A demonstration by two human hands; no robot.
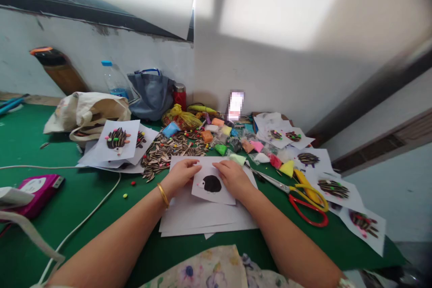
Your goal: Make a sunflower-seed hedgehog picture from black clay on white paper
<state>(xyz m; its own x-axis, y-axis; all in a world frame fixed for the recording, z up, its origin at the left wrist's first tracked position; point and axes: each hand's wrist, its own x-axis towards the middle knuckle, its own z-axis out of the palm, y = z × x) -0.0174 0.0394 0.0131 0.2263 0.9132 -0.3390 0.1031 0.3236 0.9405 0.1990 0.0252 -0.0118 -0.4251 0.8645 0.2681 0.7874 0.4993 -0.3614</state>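
A small white paper card [205, 195] with a black hedgehog figure [213, 183] is between my hands, over a stack of white sheets [182, 218]. The figure has a white snout and a pink nose. At the card's upper left edge, my left hand [182, 174] grips with thumb and curled fingers; a gold bangle circles that wrist. My right hand [234, 179] holds the right side, its fingertips near the top edge. The undersides of both hands are hidden. Sunflower seeds [172, 148] lie in a pile just beyond my left hand.
Scissors [290, 189] with red and yellow handles lie at right, beside finished hedgehog cards [332, 188]. Bags of coloured clay [256, 146] stand behind. More cards [116, 141] are stacked at left, near a cloth bag [87, 108]. A white cable [86, 213] crosses the green table.
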